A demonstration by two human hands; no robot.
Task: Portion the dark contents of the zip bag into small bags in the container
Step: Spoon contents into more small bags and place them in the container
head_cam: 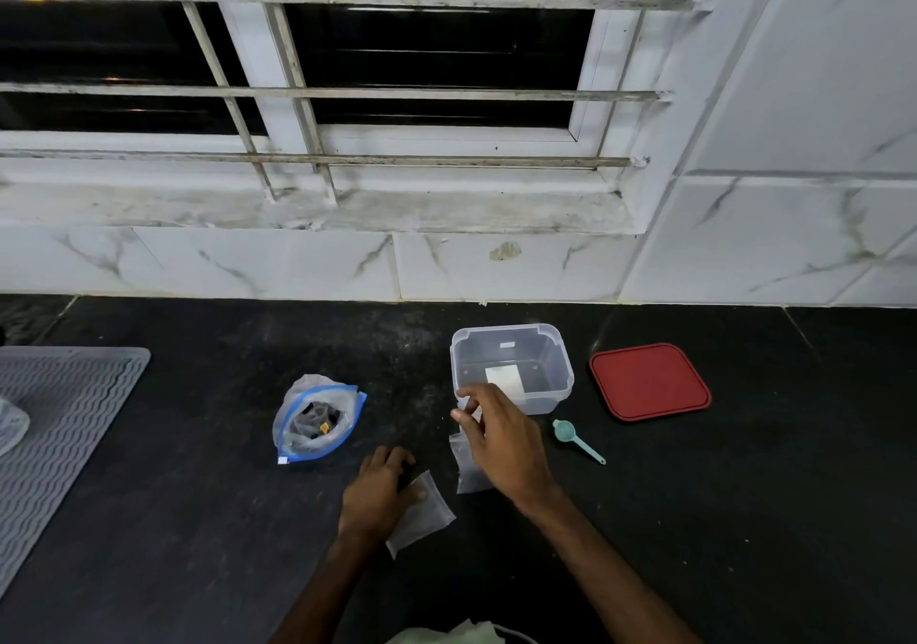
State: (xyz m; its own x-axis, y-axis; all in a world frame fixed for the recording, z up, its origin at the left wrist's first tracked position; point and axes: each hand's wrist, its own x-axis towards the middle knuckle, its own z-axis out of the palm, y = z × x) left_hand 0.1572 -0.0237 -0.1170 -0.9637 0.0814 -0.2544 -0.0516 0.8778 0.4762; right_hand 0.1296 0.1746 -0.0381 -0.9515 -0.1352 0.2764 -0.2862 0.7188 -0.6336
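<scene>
A blue-edged zip bag (317, 418) with dark contents stands open on the black counter, left of centre. A clear plastic container (512, 365) sits behind my right hand (501, 440), with a white slip inside it. My right hand pinches the top of a small clear bag (469, 465) just in front of the container. My left hand (379, 492) rests on the counter and holds another small clear bag (422, 514) by its upper edge, thumb on top.
A red lid (649, 380) lies right of the container. A small teal scoop (575, 439) lies between them, nearer me. A grey ribbed mat (54, 425) covers the counter's left end. Tiled wall and barred window stand behind.
</scene>
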